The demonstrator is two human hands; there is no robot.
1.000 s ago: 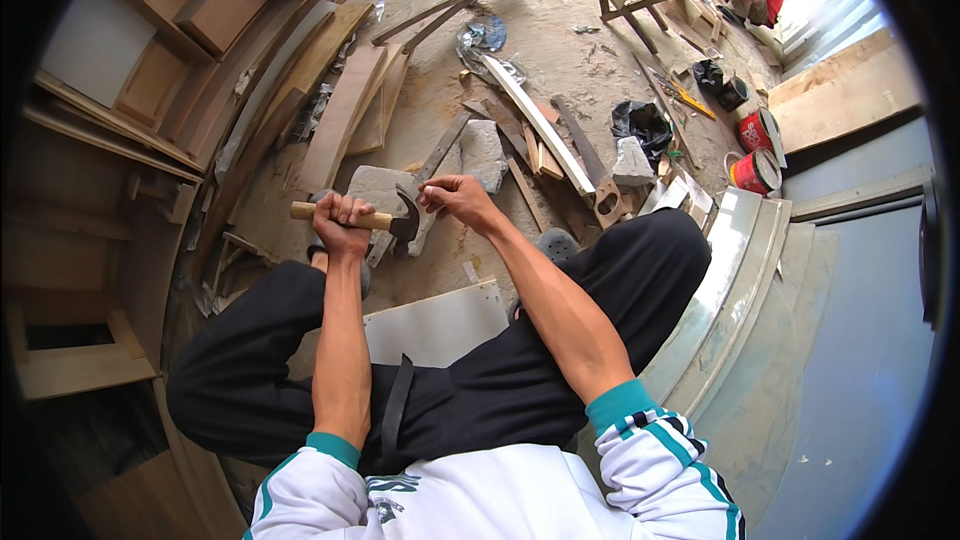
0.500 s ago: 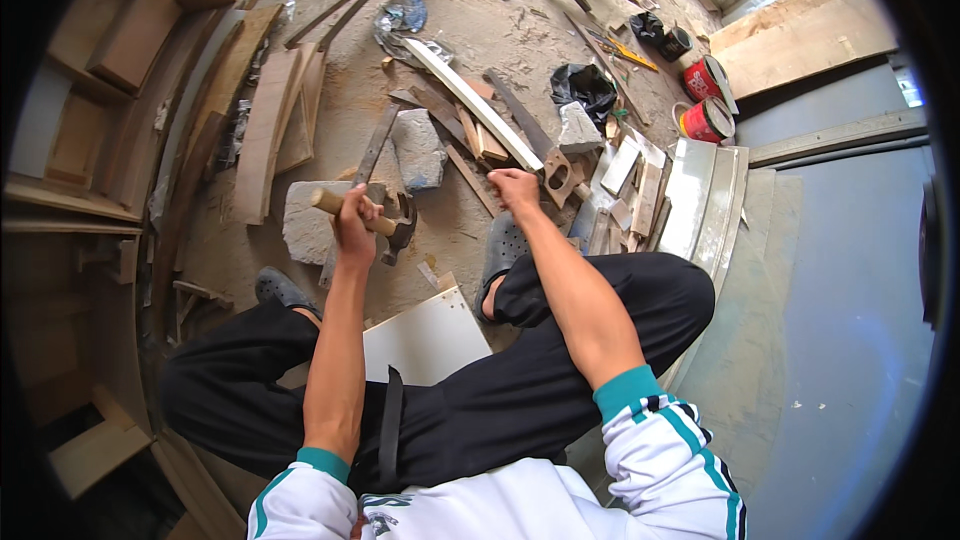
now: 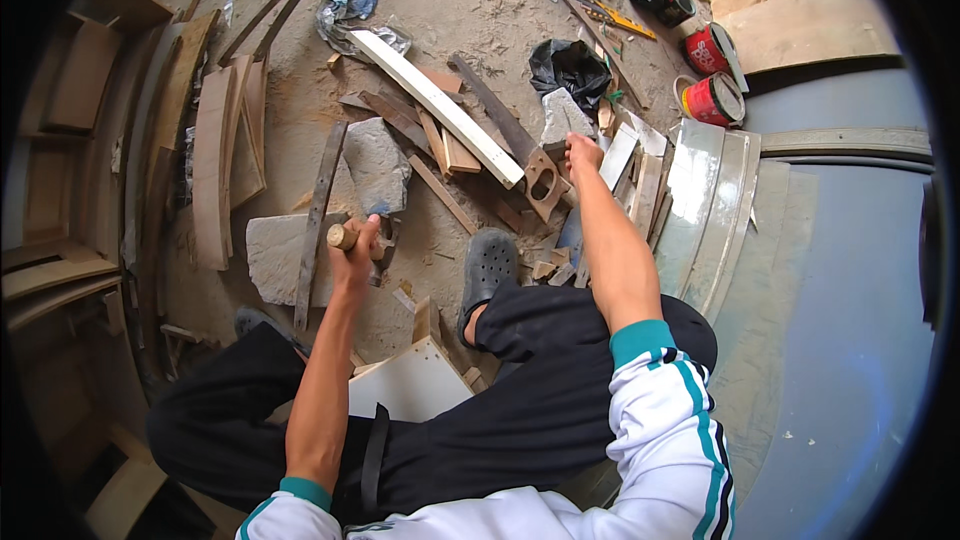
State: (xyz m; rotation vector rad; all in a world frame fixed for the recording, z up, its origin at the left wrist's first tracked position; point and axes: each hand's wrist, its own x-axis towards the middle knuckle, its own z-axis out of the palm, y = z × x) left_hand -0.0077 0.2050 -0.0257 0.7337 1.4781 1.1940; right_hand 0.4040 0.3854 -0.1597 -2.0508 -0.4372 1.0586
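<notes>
My left hand (image 3: 355,252) is wrapped round the wooden handle of a claw hammer (image 3: 342,237), whose dark head is partly hidden behind the fingers. Below it lie a pale stone block (image 3: 272,252) and a dark flat bar (image 3: 318,225). My right hand (image 3: 583,154) has its fingers closed beside a whitish stone (image 3: 564,118); what they hold, if anything, is too small to make out. Just left of that hand is the wooden grip of a handsaw (image 3: 543,187). A long white strip (image 3: 437,108) lies across wood scraps, its near end close to the saw.
A second stone block (image 3: 376,168) lies ahead of the hammer. A white board (image 3: 412,382) sits between my legs. Glossy panels (image 3: 693,205) and wood offcuts lie to the right, with a black plastic bag (image 3: 570,68) and red cans (image 3: 712,100) beyond. Planks (image 3: 212,165) lie left.
My right hand has moved right, from the white strip's near end to beside the whitish stone. My left hand has tilted the hammer, so its head shows less. The view has shifted.
</notes>
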